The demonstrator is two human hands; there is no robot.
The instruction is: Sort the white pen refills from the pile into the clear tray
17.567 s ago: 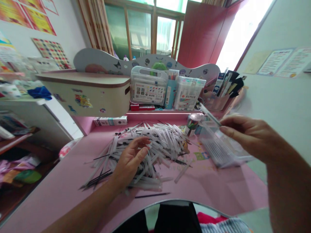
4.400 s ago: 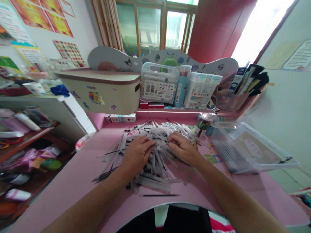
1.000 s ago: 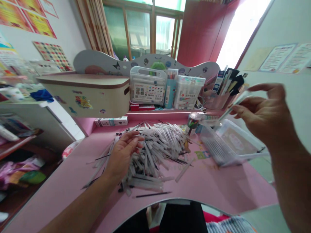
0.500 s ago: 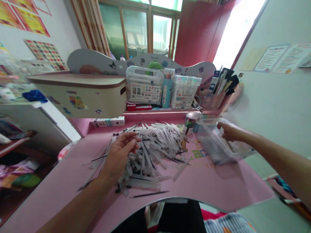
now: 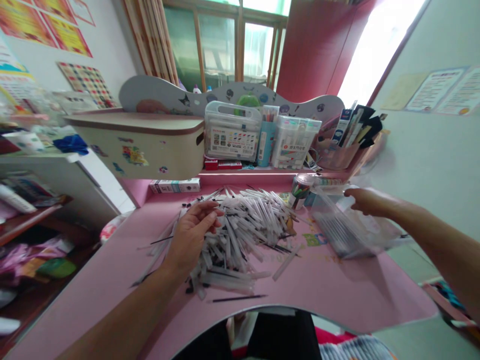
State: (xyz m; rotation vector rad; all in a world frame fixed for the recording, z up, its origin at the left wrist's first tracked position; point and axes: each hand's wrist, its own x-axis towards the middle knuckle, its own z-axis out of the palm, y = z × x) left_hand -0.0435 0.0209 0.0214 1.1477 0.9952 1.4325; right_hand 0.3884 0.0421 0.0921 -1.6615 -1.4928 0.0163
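A heap of white translucent pen barrels [image 5: 240, 235], mixed with thin dark refills, lies on the pink desk. My left hand [image 5: 193, 227] is over the heap's left side, fingers curled and thumb near the index finger; whatever it may hold is too small to make out. To the right, my right hand [image 5: 367, 201] is at the upper part of a clear plastic box [image 5: 375, 242], with its fingers bent inward. Blur and the box wall hide what is in them. Slim pens [image 5: 337, 232] lie side by side inside this box. One dark refill [image 5: 238, 298] lies apart near the front edge.
Behind the heap stands a lidded jar of pens [image 5: 301, 192]. On the shelf above are a cream storage bin [image 5: 146, 152], a clear carrying case [image 5: 232, 132], a marker box [image 5: 294, 142] and a pink pen holder [image 5: 335, 152]. The desk's front edge [image 5: 281, 306] curves inward.
The whole view has shifted slightly, so things appear farther right. Both hands keep nearly the same places relative to the heap and the box.
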